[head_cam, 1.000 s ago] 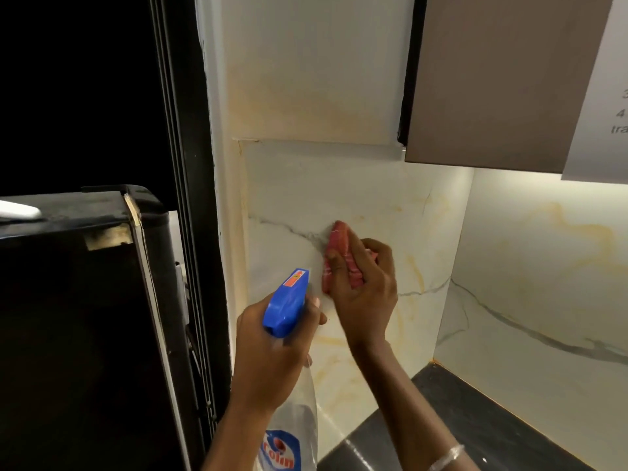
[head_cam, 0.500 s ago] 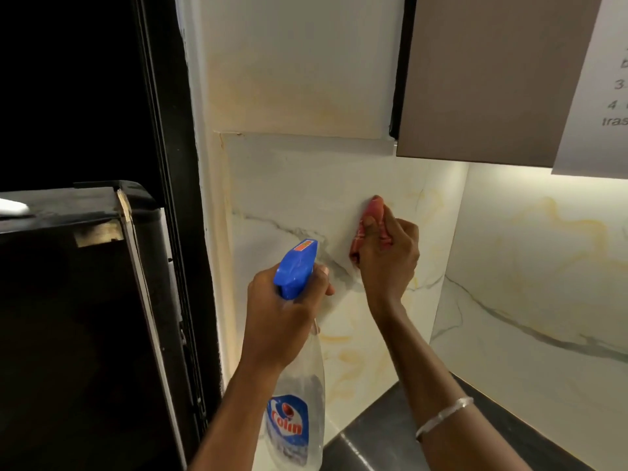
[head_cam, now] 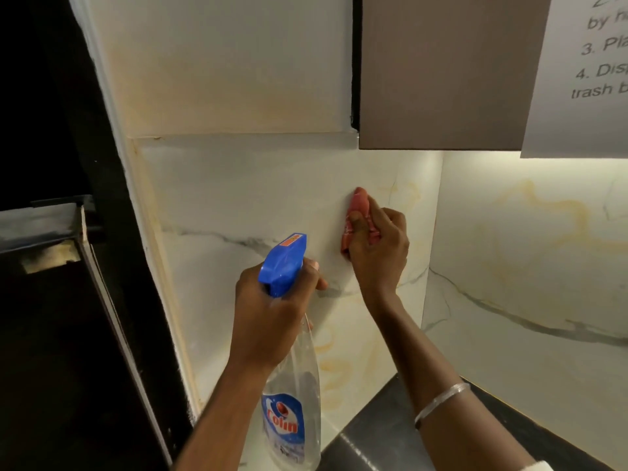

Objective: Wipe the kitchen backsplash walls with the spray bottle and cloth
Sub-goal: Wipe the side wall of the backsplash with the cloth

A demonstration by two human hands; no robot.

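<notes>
While the left hand grasps the spray bottle, the right hand clutches cloth.

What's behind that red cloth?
The red cloth is pressed by the right hand against the marbled backsplash wall. The patch of wall right behind it is covered, so any dirt there cannot be seen.
</notes>
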